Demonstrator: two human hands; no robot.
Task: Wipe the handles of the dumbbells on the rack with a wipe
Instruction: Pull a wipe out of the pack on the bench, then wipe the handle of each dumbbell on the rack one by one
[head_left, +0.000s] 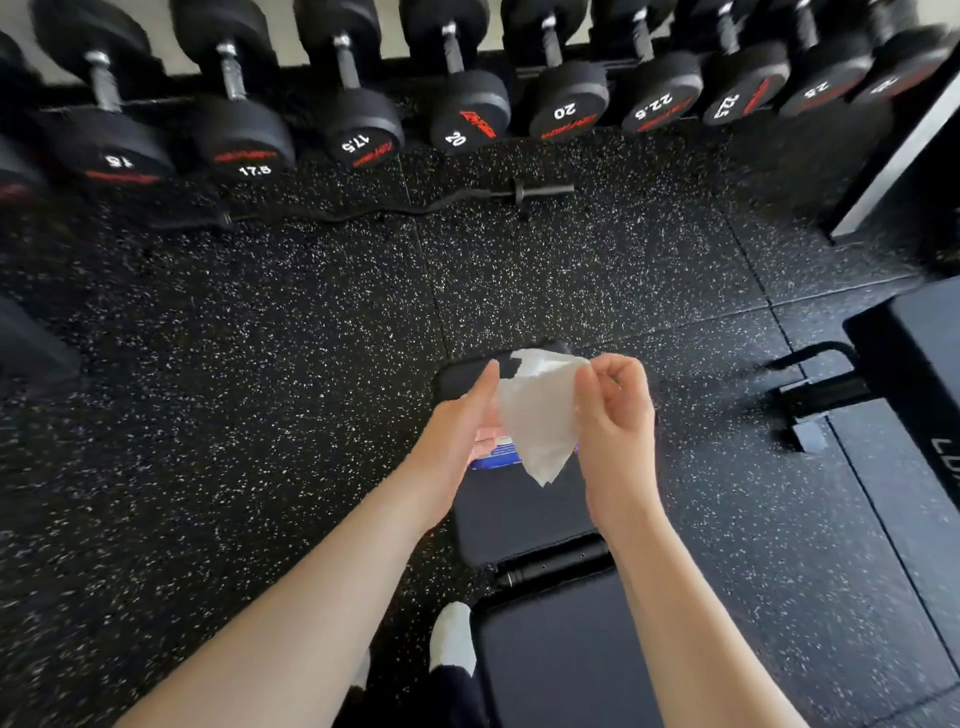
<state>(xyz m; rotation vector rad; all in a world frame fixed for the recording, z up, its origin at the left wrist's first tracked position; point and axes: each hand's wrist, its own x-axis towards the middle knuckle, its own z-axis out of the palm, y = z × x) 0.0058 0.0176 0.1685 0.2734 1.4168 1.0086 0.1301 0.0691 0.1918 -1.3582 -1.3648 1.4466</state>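
A white wipe (540, 415) hangs crumpled between both hands over a black bench pad (519, 509). My right hand (615, 421) pinches its upper right edge with closed fingers. My left hand (457, 431) touches the wipe's left side with the thumb raised, and holds a blue and white wipe packet (493, 454) underneath, mostly hidden. A row of black dumbbells (363, 124) with metal handles (345, 60) rests on the rack along the far edge, marked from 15 to 25. Both hands are well short of the rack.
Black speckled rubber floor (260, 364) lies between the bench and the rack. A curl bar (415, 205) lies on the floor under the dumbbells. A second bench with a metal frame (826, 389) stands at the right. My white sock (452, 639) shows beside the bench.
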